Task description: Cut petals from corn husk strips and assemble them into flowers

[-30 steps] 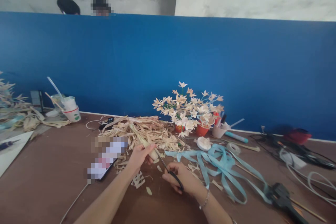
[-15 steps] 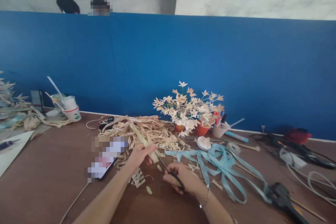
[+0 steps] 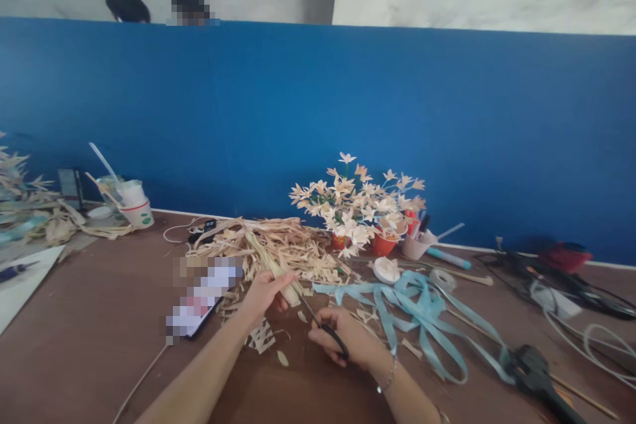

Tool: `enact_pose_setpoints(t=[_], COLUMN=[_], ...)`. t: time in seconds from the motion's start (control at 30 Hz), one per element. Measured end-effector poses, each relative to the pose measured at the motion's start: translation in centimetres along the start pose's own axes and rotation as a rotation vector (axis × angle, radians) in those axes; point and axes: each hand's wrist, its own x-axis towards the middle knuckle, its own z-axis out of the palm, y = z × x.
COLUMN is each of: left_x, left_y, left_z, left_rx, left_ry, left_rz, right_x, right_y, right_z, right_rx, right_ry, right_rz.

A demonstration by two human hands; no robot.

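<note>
Husk and scissors at close quarters, as I watch remotely through the head camera. Compared with the frame a second ago, the lower end of the pale husk (image 3: 291,295) shows broader and reaches farther over the scissors (image 3: 334,338), hiding more of the blade; against the half-second frame I find hardly any difference, apart from a slight upward drift of the background, which I attribute to the camera. I judge that the husk is being set against the blade; whether the blades stand apart or a cut is under way, I cannot tell. At lower centre, the left hand (image 3: 265,295) is closed around the husk, whose upper part lies over a heap of dry strips (image 3: 298,248). Just right of it, the right hand (image 3: 338,331) grips the scissors by their dark handle. Small scraps (image 3: 282,358) lie on the worktop (image 3: 99,305) below the hands, and blue ribbon (image 3: 422,305) lies to the right.
</note>
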Motion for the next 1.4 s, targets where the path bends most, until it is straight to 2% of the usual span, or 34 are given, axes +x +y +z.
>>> enact_pose_setpoints(t=[0.17, 0.47, 0.83, 1.4], left_x=[0.22, 0.18, 0.07, -0.09], left_y=[-0.19, -0.31, -0.3, -0.01], left_z=[-0.27, 0.13, 0.11, 0.03], left_rx=[0.005, -0.021, -0.028, -0.026], left_ry=[-0.032, 0.016, -0.003, -0.011], left_rz=[-0.003, 0.003, -0.022, -0.025], right_x=[-0.11, 0.25, 0.24, 0.05], right_y=[0.12, 0.06, -0.04, -0.17], right_z=[-0.07, 0.81, 0.49, 0.24], right_rx=[-0.004, 0.04, -0.002, -0.048], right_ry=[-0.014, -0.006, 0.037, 0.023], right_rz=[0.019, 0.011, 0.01, 0.018])
